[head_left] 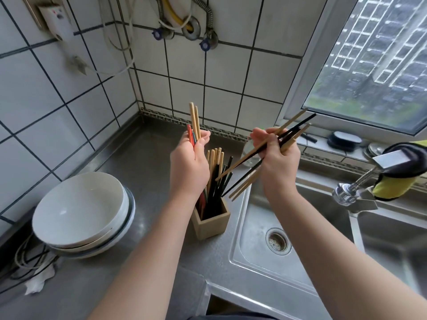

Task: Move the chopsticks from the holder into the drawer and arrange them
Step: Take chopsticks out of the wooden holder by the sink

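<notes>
The square light-wood chopstick holder (211, 221) stands upright on the stainless-steel countertop (143, 162), just beside the left rim of the stainless-steel sink basin (261, 229). It contains a mixed set of pale bamboo and black lacquered chopsticks (217, 172), standing upright to slightly tilted, tips down. The left hand (189, 165) is raised above and just left of the holder; its fingers are closed around a small bundle of two pale bamboo chopsticks with red and teal ones (193, 125), held near vertical with the upper ends projecting above the fist. The right hand (276, 155) is raised above the sink's left edge, fingers closed on a loose bundle of pale bamboo and black chopsticks (265, 155); this bundle lies diagonally, its upper ends pointing toward the window (374, 61) and its lower ends fanning out close to the sticks in the holder; contact between them cannot be determined. A stack of white ceramic bowls (80, 213) rests on the countertop well to the left of the holder. A chrome faucet head (346, 194) projects over the sink from the right, with a yellow and black cloth (395, 179) draped behind it. The walls are white tile with dark grout (57, 88). No drawer appears in view.
</notes>
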Available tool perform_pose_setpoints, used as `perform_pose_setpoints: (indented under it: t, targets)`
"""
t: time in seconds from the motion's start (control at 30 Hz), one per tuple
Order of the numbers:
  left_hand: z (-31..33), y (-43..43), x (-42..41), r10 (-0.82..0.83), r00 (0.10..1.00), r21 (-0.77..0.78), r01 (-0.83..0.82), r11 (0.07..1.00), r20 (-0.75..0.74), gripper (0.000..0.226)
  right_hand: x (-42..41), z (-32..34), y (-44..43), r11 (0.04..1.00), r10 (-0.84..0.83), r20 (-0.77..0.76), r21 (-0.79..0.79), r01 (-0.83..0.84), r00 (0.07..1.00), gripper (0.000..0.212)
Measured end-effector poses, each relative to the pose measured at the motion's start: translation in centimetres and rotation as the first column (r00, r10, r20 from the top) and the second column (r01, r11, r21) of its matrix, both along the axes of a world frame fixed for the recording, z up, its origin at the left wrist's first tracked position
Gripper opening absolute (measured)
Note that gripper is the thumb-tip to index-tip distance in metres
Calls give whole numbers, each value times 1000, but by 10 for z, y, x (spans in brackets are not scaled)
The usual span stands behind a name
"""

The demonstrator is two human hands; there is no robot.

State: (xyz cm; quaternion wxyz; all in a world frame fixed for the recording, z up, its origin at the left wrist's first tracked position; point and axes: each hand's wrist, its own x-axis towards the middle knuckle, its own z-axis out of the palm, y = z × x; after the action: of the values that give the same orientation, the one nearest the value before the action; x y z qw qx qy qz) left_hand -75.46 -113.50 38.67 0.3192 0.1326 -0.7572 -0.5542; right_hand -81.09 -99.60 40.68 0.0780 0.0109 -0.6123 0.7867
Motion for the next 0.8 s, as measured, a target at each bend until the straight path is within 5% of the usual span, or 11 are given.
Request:
perform_pose_setpoints:
  t: [0.47,0.8]
  targets:
    - [75,45,15,-74,974,-133,46,990,-215,22,23,80,84,976,-95,-260,-215,39,961,20]
    - [77,197,49,-457,864,-18,464,886,-212,22,95,64,237,940,-316,-289,-225,257,904,19]
